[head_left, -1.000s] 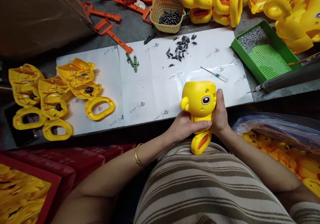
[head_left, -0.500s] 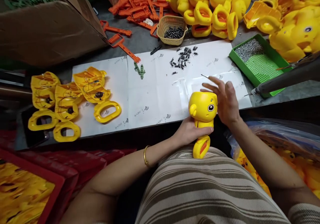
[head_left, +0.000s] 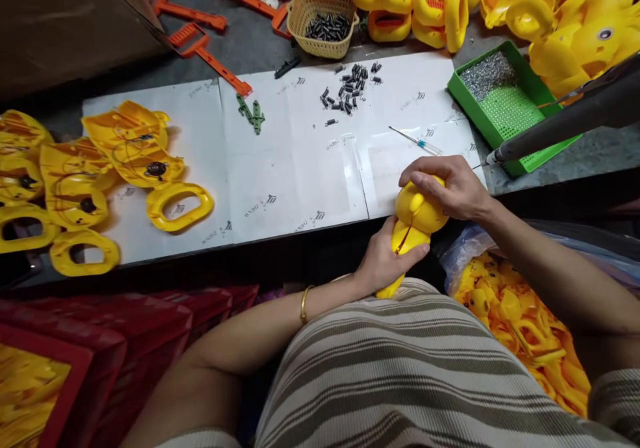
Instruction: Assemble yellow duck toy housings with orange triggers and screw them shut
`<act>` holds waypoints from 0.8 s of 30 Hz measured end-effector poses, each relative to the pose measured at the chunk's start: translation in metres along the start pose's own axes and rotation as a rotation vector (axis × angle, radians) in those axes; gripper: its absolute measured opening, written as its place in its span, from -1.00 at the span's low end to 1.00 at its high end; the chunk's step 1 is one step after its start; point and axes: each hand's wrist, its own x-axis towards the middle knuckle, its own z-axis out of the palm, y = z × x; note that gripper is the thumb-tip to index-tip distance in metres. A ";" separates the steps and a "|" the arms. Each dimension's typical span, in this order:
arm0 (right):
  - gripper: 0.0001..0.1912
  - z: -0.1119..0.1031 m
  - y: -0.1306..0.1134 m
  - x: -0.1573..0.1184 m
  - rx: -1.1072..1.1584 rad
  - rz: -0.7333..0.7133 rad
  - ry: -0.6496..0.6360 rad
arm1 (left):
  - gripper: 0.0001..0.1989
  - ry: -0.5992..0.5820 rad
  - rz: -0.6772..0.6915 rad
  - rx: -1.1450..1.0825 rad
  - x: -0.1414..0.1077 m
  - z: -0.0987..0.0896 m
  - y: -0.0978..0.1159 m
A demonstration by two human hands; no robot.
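Note:
A yellow duck toy (head_left: 411, 236) is held close to my striped shirt, its side seam facing up with a narrow dark gap along it. My left hand (head_left: 384, 259) wraps round its lower body, thumb across the front. From above, my right hand (head_left: 447, 185) grips the toy's head with bent fingers. A thin screwdriver (head_left: 415, 140) with a blue and clear handle lies on the white sheet (head_left: 295, 168) just beyond my right hand. Small black springs (head_left: 353, 88) are scattered farther back on the sheet.
Open yellow shells (head_left: 135, 145) with wires lie at the left. Green parts (head_left: 253, 113), orange bars (head_left: 210, 58) and a basket of springs (head_left: 323, 21) are at the back. A green screw tray (head_left: 515, 108) and a dark pole (head_left: 565, 111) stand right; a bag of yellow parts (head_left: 520, 328) sits below.
The toy has been turned from its face to its seam side. My right hand has closed on its head, and the screwdriver now lies on the sheet. The view has shifted.

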 end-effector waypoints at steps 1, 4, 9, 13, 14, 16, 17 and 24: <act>-0.46 0.002 0.004 0.000 0.001 0.010 0.005 | -0.48 0.031 0.011 0.016 0.001 0.003 -0.004; -0.42 0.001 0.014 0.003 0.025 0.058 -0.035 | -0.53 0.050 -0.013 0.048 0.006 0.008 -0.010; -0.47 0.001 0.008 -0.006 0.236 0.057 0.275 | -0.51 0.077 -0.003 -0.079 0.005 0.001 0.007; -0.40 0.038 0.004 -0.040 0.572 0.193 0.424 | -0.44 0.129 -0.029 -0.328 0.001 -0.009 0.017; -0.29 0.050 0.005 -0.048 0.648 0.265 0.331 | -0.41 0.093 -0.048 -0.402 0.000 -0.011 0.017; -0.20 0.072 0.009 -0.062 0.755 0.393 0.189 | -0.40 -0.004 -0.101 -0.578 -0.002 -0.015 0.013; -0.21 0.079 0.011 -0.065 0.795 0.437 0.156 | -0.42 -0.050 -0.131 -0.663 -0.002 -0.017 0.011; -0.41 0.073 0.014 -0.055 0.979 0.419 -0.045 | -0.45 0.051 -0.078 -0.740 0.008 -0.017 0.002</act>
